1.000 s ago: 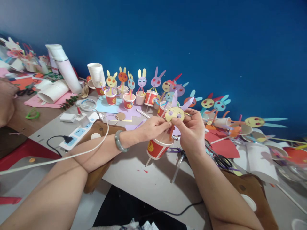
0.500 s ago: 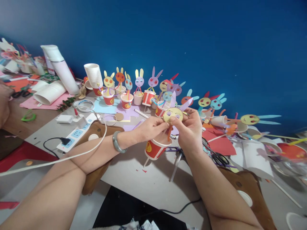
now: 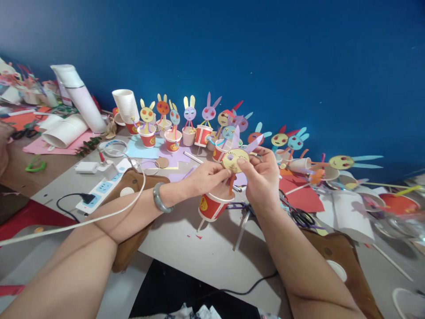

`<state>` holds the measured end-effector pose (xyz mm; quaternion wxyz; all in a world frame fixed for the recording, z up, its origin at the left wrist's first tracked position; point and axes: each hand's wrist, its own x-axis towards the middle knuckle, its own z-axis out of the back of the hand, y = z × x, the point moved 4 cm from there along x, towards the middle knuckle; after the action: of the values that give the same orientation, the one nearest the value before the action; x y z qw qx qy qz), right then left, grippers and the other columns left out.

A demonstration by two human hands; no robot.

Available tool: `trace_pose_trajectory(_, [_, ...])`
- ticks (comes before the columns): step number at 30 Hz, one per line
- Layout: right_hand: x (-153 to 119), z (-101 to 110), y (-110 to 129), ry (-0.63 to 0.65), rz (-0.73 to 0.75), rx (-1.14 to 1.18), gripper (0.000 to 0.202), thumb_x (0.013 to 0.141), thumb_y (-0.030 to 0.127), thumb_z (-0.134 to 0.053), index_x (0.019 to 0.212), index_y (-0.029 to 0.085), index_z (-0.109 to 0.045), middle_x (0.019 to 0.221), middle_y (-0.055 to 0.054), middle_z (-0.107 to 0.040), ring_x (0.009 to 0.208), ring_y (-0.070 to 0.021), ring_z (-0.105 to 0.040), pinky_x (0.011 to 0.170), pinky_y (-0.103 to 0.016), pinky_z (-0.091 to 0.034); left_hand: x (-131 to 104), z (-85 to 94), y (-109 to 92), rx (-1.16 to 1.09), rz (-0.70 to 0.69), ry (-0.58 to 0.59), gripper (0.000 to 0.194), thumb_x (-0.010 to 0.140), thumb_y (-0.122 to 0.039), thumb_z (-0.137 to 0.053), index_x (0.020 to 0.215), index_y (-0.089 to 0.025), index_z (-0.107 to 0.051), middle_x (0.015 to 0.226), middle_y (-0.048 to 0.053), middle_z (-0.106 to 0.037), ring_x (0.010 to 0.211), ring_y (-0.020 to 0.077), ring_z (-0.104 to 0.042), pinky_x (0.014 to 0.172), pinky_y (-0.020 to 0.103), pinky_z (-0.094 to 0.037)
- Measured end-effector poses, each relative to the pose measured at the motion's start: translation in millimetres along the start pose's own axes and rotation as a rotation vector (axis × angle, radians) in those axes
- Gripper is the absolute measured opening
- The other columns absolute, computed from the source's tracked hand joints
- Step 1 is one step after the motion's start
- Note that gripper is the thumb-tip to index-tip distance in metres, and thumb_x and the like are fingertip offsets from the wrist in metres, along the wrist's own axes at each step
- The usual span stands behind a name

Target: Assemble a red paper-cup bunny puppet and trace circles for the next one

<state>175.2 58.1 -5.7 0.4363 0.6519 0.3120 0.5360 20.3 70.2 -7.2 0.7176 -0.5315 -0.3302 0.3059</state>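
Well, behind everything you have the blue wall point(image 3: 212, 48), and against it runs the far edge of the grey tabletop point(image 3: 192, 248). Along that edge stands a row of paper-cup rabbits point(image 3: 202, 135); toward its far-left corner leans a white thermos flask point(image 3: 78, 97). Your left forearm crosses just beside a white power strip point(image 3: 105, 185). Your right hand point(image 3: 264, 177) has its thumb pressed on the front of a yellow paper rabbit face point(image 3: 235, 160), its other fingers behind. Your left hand point(image 3: 207, 178) has thumb and fingers closed at the face's lower-left rim. Below it, inward from the near edge, is a red paper cup point(image 3: 215, 208), linked to the face by an orange strip point(image 3: 231, 185). Tiny red scraps point(image 3: 198, 237) lie between cup and near edge.
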Motion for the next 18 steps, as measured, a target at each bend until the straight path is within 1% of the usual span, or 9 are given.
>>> trace_pose_trajectory(4, [4.1, 7.2, 5.2, -0.084, 0.044, -0.026, 0.043, 0.079, 0.046, -0.082, 0.108, 0.028, -0.054, 0.087, -0.001, -0.071, 0.083, -0.0222, -0.074, 0.074, -0.038, -0.063, -0.8, -1.9, -1.1, -0.058, 0.039, 0.027, 0.034, 0.099, -0.034, -0.053, 0.079, -0.014, -0.071, 0.079, 0.004, -0.073, 0.073, 0.0117, -0.065, 0.072, 0.024, -0.050])
trace_pose_trajectory(8, [5.8, 11.0, 12.1, -0.126, 0.067, -0.053, 0.039, 0.083, 0.048, -0.079, 0.108, 0.030, -0.055, 0.088, -0.001, -0.067, 0.083, -0.0231, -0.072, 0.077, -0.042, -0.062, -4.0, -2.7, -7.1, -0.058, 0.050, 0.035, 0.033, 0.098, -0.031, -0.055, 0.075, -0.014, -0.071, 0.077, 0.003, -0.074, 0.071, 0.0104, -0.064, 0.071, 0.022, -0.050])
trace_pose_trajectory(11, [5.8, 11.7, 16.3, -0.142, 0.094, -0.055, 0.038, 0.083, 0.048, -0.079, 0.107, 0.031, -0.054, 0.089, -0.002, -0.067, 0.086, -0.0237, -0.071, 0.080, -0.043, -0.061, -5.3, -4.1, -8.7, -0.061, 0.057, 0.055, 0.032, 0.098, -0.030, -0.055, 0.075, -0.014, -0.071, 0.077, 0.004, -0.074, 0.072, 0.0111, -0.065, 0.070, 0.022, -0.051])
trace_pose_trajectory(14, [5.5, 12.5, 15.8, -0.144, 0.099, -0.058, 0.039, 0.083, 0.046, -0.078, 0.108, 0.031, -0.053, 0.089, -0.001, -0.066, 0.089, -0.0238, -0.071, 0.082, -0.043, -0.060, -5.4, -6.5, -7.3, -0.061, 0.064, 0.095, 0.033, 0.099, -0.030, -0.053, 0.077, -0.014, -0.071, 0.080, 0.006, -0.075, 0.075, 0.0128, -0.068, 0.073, 0.024, -0.053])
trace_pose_trajectory(18, [5.1, 12.6, 13.5, -0.126, 0.105, -0.112, 0.035, 0.088, 0.048, -0.073, 0.110, 0.031, -0.053, 0.092, -0.002, -0.066, 0.091, -0.0250, -0.072, 0.081, -0.043, -0.059, -5.5, -7.8, -6.2, -0.068, 0.076, 0.124, 0.034, 0.100, -0.032, -0.052, 0.078, -0.014, -0.071, 0.082, 0.007, -0.076, 0.077, 0.0133, -0.069, 0.075, 0.025, -0.054])
